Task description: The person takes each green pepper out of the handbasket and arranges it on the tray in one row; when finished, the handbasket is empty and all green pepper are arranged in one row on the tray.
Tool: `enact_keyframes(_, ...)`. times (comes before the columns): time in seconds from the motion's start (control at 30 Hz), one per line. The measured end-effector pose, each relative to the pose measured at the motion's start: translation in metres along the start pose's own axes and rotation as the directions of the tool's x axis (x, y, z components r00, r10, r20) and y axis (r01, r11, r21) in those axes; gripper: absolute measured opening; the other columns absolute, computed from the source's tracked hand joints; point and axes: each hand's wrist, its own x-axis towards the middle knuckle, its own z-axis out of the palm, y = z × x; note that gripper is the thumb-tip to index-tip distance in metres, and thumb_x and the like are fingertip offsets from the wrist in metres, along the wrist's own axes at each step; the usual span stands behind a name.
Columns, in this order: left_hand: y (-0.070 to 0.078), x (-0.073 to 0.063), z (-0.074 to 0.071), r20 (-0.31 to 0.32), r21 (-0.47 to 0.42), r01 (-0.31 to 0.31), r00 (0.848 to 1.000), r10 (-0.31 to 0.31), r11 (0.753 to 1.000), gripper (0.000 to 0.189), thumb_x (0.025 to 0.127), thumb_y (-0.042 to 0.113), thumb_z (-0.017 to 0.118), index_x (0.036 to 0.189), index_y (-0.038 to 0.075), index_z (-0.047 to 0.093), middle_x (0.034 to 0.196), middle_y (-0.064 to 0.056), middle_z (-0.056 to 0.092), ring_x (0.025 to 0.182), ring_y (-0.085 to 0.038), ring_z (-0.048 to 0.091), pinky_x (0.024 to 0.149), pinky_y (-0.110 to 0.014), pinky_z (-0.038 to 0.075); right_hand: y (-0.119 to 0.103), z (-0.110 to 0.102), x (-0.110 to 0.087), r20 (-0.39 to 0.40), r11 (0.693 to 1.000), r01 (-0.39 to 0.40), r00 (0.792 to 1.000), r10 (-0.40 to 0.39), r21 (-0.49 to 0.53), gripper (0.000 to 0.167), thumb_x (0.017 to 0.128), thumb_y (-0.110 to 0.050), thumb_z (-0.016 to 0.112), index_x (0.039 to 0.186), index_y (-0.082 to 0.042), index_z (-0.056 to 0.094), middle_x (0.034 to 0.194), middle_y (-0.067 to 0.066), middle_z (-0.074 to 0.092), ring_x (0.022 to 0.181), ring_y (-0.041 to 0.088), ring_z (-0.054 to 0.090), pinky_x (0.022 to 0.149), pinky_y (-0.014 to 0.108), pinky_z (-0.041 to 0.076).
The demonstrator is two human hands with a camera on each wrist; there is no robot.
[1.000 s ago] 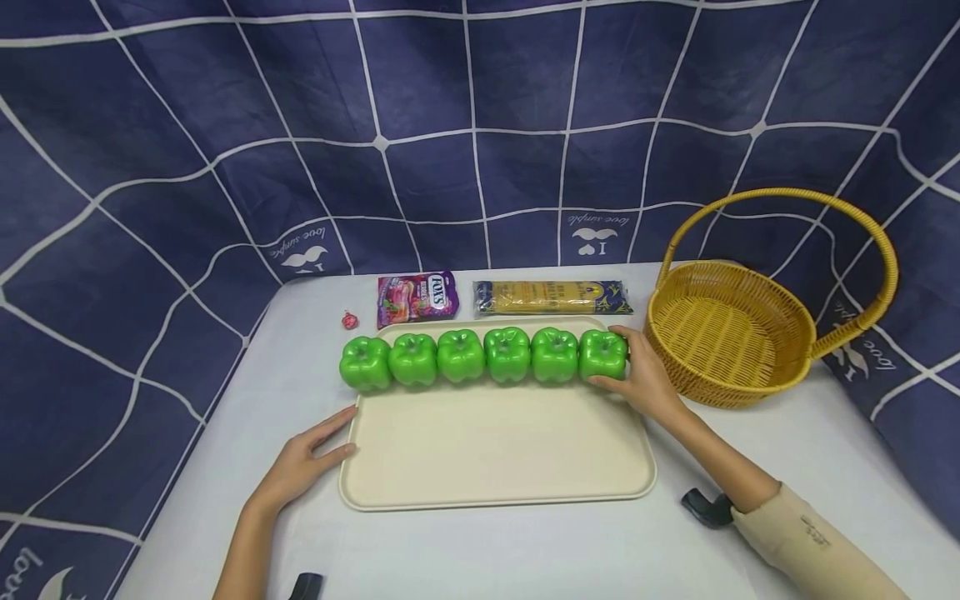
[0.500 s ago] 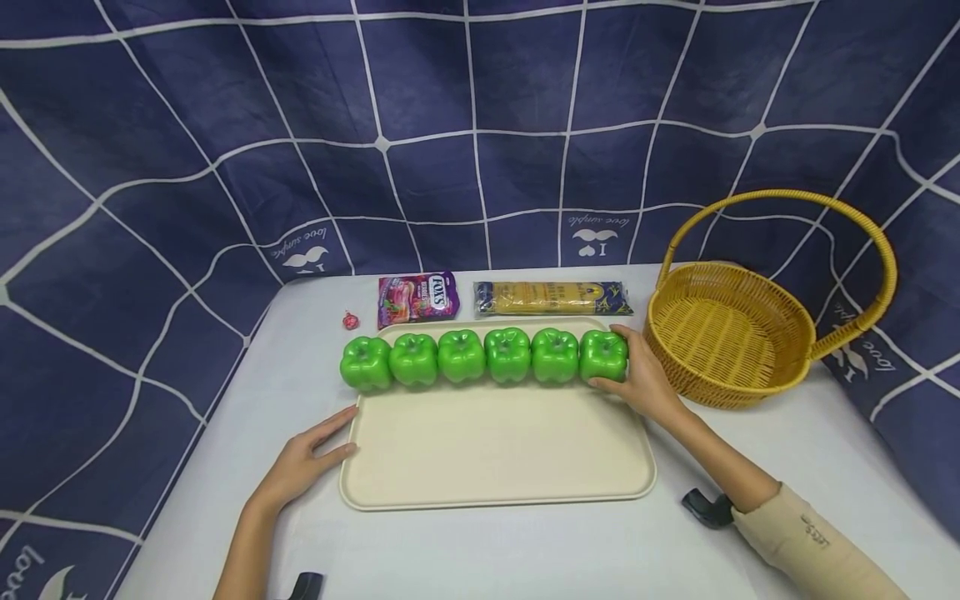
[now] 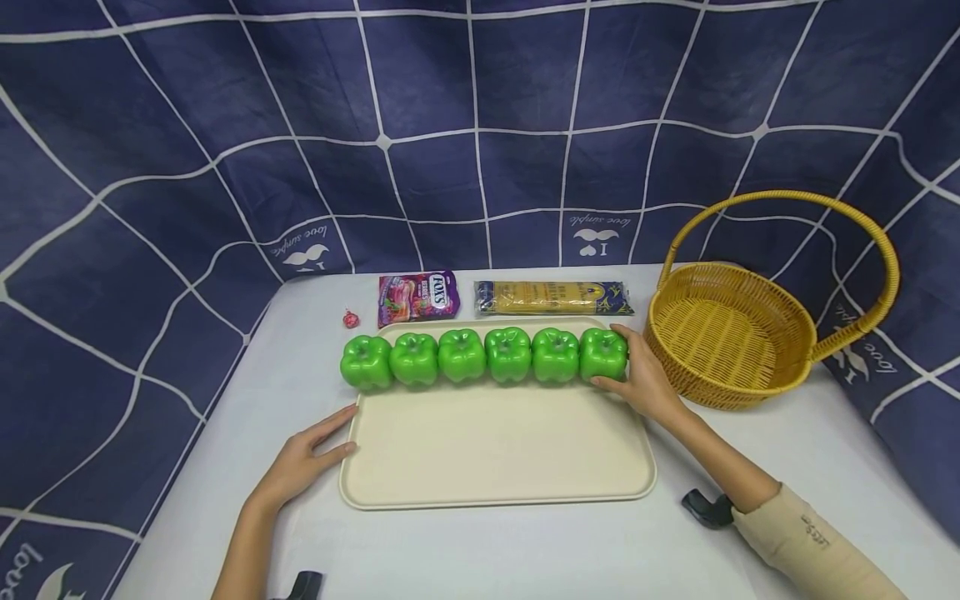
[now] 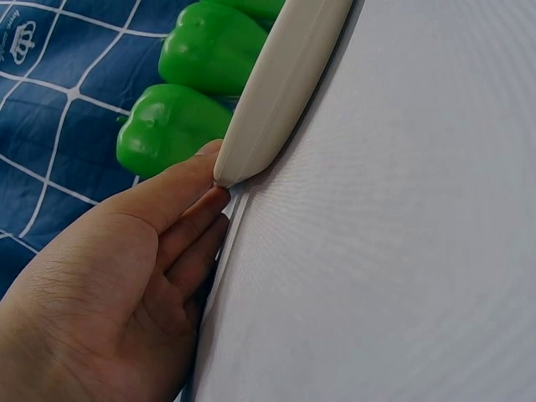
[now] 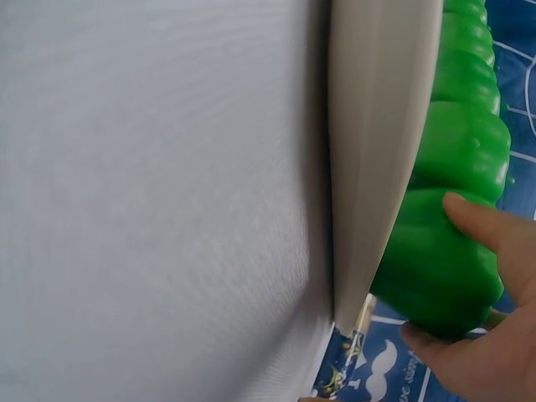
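Note:
Several green bell peppers stand side by side in a row across the far part of a cream tray (image 3: 502, 450). At the right end, my right hand (image 3: 651, 379) holds the last bell pepper (image 3: 602, 354), thumb on its near side and fingers on its far side. The right wrist view shows that thumb (image 5: 473, 219) against the pepper. My left hand (image 3: 294, 468) touches the tray's left edge with its fingertips, fingers fairly straight. Close to it, the leftmost bell pepper (image 3: 366, 362) sits at the tray's left edge, partly beyond it.
Behind the tray lie a purple candy bag (image 3: 417, 298) and a packet of pasta (image 3: 553, 297). A small red wrapped candy (image 3: 350, 319) is at the back left. A wicker basket (image 3: 731, 379) with a tall handle stands right of the tray. Blue checked cloth surrounds the white table.

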Motion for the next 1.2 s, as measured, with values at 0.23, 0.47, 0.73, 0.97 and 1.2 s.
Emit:
enact_keyframes(0.23,-0.011,0.001,0.003,-0.007,0.010,-0.011,1.000,0.011,1.000,0.058,0.084,0.040,0.066,0.136,0.021,0.048,0.142,-0.003,0.040,0.133,-0.033,0.030,0.105,-0.058,0.024,0.001,0.001,0.001,-0.002,1.000,0.007,1.000,-0.007,-0.004,0.097,0.066,-0.018,0.085,0.140,0.001,0.025,0.132,0.029,0.037,0.120,0.045,0.039,0.100,0.060,0.032)
enact_keyframes(0.47,-0.012,0.001,0.003,-0.009,0.012,-0.004,1.000,0.005,1.000,0.058,0.084,0.040,0.066,0.136,0.022,0.048,0.142,-0.002,0.040,0.133,-0.032,0.030,0.106,-0.056,0.024,0.001,0.000,0.000,0.000,1.000,0.015,1.000,-0.015,-0.008,0.100,0.065,-0.022,0.085,0.141,0.001,0.024,0.134,0.030,0.036,0.120,0.045,0.038,0.099,0.060,0.032)
enact_keyframes(0.73,-0.010,0.003,0.003,-0.004,0.006,-0.020,1.000,0.020,1.000,0.059,0.083,0.038,0.066,0.136,0.020,0.047,0.142,-0.003,0.040,0.133,-0.032,0.030,0.106,-0.055,0.025,-0.001,-0.008,-0.005,-0.013,0.999,0.042,0.999,-0.042,-0.012,0.104,0.064,-0.022,0.086,0.142,-0.002,0.022,0.133,0.030,0.035,0.114,0.046,0.042,0.092,0.062,0.039)
enact_keyframes(0.97,-0.011,0.003,0.002,0.003,-0.004,-0.026,1.000,0.026,1.000,0.059,0.083,0.038,0.067,0.136,0.020,0.047,0.142,-0.003,0.040,0.133,-0.033,0.030,0.106,-0.056,0.025,-0.010,-0.033,-0.007,-0.074,0.992,0.128,0.989,-0.129,-0.012,0.101,0.064,-0.014,0.085,0.142,-0.002,0.022,0.140,0.027,0.029,0.125,0.046,0.031,0.099,0.063,0.029)
enact_keyframes(1.2,-0.006,0.005,-0.006,0.019,0.025,0.034,0.999,-0.034,0.999,0.058,0.085,0.043,0.062,0.136,0.019,0.048,0.140,-0.007,0.043,0.131,-0.036,0.032,0.103,-0.059,0.027,-0.024,-0.075,-0.002,-0.177,0.976,0.214,0.960,-0.219,-0.045,0.083,0.065,-0.004,0.083,0.135,0.001,0.038,0.135,0.023,0.038,0.124,0.041,0.034,0.102,0.059,0.028)
